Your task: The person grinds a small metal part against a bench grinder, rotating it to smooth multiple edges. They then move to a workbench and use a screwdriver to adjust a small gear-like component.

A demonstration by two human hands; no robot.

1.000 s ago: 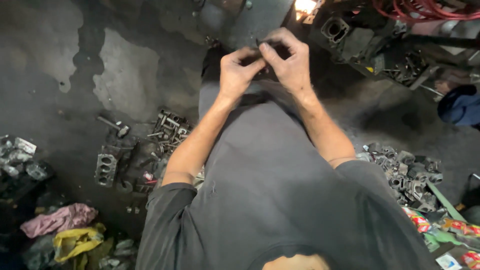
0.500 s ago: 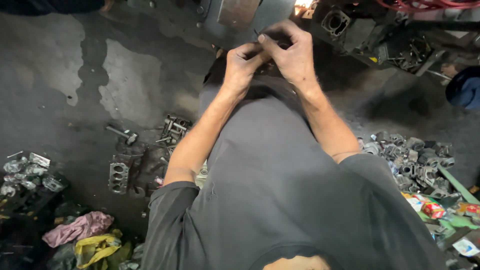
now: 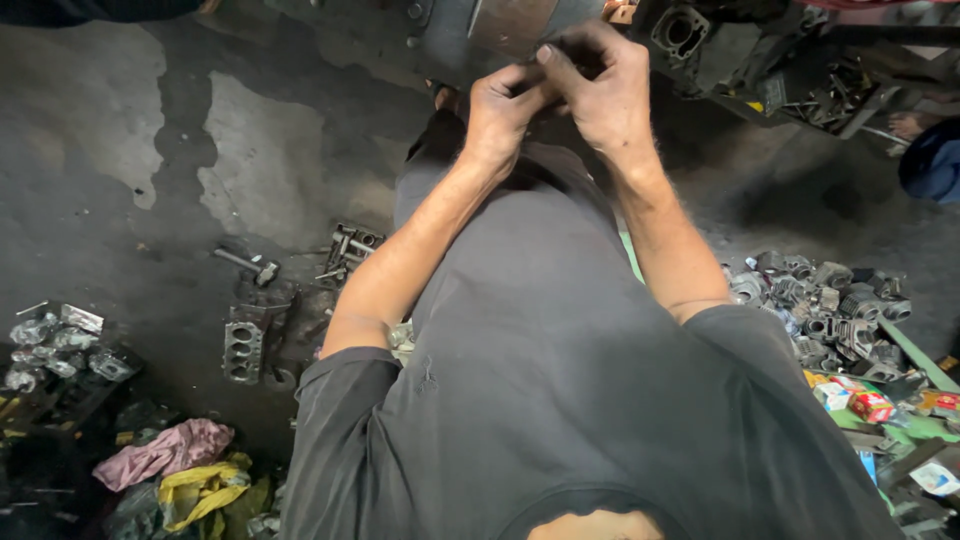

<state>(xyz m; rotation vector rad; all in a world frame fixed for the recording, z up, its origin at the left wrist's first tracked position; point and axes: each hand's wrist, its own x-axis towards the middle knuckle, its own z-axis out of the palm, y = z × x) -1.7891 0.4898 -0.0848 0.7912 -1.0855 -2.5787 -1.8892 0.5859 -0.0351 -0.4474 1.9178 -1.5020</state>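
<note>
The stained concrete floor (image 3: 130, 150) fills the frame, dark with oil, and you stand over it in a grey shirt (image 3: 560, 380). At 12 o'clock a metal housing (image 3: 480, 35) sits just beyond your hands. At 3 o'clock lies a heap of engine parts (image 3: 820, 305), at 8 o'clock a small cylinder block (image 3: 245, 345), and at 7 o'clock rags (image 3: 175, 455). Another person's bare foot (image 3: 912, 124) shows at 2 o'clock, well apart from you.

Your left hand (image 3: 500, 110) and right hand (image 3: 605, 95) meet at 12 o'clock, touching each other right in front of the housing. Both sets of fingers (image 3: 552, 62) are curled in and pressed together around something small between them; it's hidden, so you can't tell what it is or how its long axis runs. Both hands are equally close to it, the right slightly above
</note>
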